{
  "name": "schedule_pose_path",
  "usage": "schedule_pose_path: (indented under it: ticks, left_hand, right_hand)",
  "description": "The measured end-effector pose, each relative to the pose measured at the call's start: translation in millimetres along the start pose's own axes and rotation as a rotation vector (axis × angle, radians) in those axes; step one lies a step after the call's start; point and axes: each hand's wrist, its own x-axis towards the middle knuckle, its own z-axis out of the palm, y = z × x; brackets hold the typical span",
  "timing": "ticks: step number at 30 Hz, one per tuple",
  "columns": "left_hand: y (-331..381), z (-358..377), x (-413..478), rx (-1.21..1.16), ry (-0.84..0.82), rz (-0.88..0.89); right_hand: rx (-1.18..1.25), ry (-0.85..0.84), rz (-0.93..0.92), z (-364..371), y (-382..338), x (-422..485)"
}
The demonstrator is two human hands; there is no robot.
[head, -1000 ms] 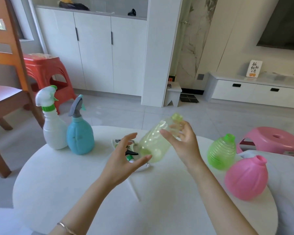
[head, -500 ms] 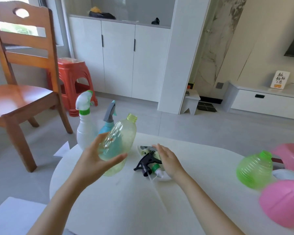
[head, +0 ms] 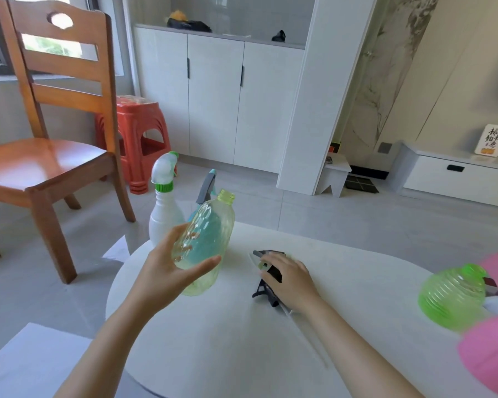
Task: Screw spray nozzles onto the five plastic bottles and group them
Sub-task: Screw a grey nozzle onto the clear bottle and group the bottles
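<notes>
Head view, sole view available.

Left hand [head: 170, 271]: raised above the near left part of the table [head: 242, 354]. It grips the pale yellow-green clear bottle [head: 204, 242]. The fingers [head: 181, 231] are curled round the far side of the body and the thumb is across the near side. The bottle is clear of the table, tilted, neck up and away, and the neck is open with no nozzle fitted.

Right hand [head: 291, 278]: down on the table at centre. Its fingers are close together and curled over the black spray nozzle [head: 266, 290], which lies on the table surface. A clear dip tube [head: 305, 334] runs from under the hand toward the near edge. Further nozzle parts [head: 266, 252] lie just beyond the fingertips; their details cannot be made out.

At the far left edge of the table the white bottle [head: 164, 219] stands upright with a white and green nozzle fitted. Just beside it is the blue bottle [head: 191, 216], largely hidden behind the held bottle, with its grey nozzle [head: 207, 186] showing above.

On the right side of the table is the green ribbed bottle [head: 452, 297], neck open. The pink bottle [head: 489, 354] sits just beside it, cut off by the frame edge.

Beyond the table, a wooden chair [head: 55, 156], a red stool [head: 140, 130] and white cabinets [head: 216, 96] stand on the floor.
</notes>
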Motion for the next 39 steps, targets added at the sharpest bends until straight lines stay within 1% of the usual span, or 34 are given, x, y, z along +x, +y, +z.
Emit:
schedule_pose_path:
  ticks: [3,4,5,7,8,10,13,18,19,20,24,25,27,31,35,39]
  left_hand:
    - [0,4,0,-0.006,-0.006,-0.010]
    - [0,5,0,-0.002,-0.011,-0.015]
    - [0,7,0,0.000,-0.018,-0.021]
    - [-1,9,0,0.003,-0.037,-0.038]
    - [-2,10,0,0.007,-0.045,-0.046]
    - [-3,12,0,0.014,-0.056,-0.054]
    - [-5,13,0,0.024,-0.078,-0.064]
    - [-9,15,1,0.047,-0.092,-0.071]
    - [-9,15,1,0.046,-0.093,-0.070]
    - [-8,15,1,0.042,-0.092,-0.069]
    - [-3,21,0,0.000,-0.093,-0.067]
    - [-2,23,0,-0.019,-0.099,-0.069]
    - [1,26,0,-0.052,-0.102,-0.070]
    - [7,35,-2,-0.060,-0.124,-0.061]
    - [10,44,-7,-0.039,-0.152,-0.051]
    - [8,54,-8,0.063,-0.187,-0.042]
  right_hand:
    - [0.239,0.008,0.084,-12,5,-10]
    - [0.293,0.028,0.125,-15,5,-11]
    - [0.292,0.062,0.163,-18,4,-10]
    - [0.160,0.117,0.249,-21,2,-5]
    - [0.070,0.113,0.294,-23,-1,-1]
    - [-0.042,0.049,0.368,-23,-8,8]
    - [-0.099,-0.019,0.430,-15,-18,18]
    - [-0.120,0.045,0.490,-7,-27,27]
    - [-0.061,0.054,0.499,-9,-29,28]
    - [0.051,0.074,0.500,-12,-31,28]
    - [0.705,0.221,0.435,-32,-46,20]
    - [0.832,0.258,0.425,-39,-48,18]
    - [1.009,0.350,0.426,-53,-49,13]
    - [1.175,0.521,0.422,-81,-35,-1]
    - [1.278,0.664,0.439,-103,-15,-20]
    - [1.419,0.769,0.372,-116,7,-40]
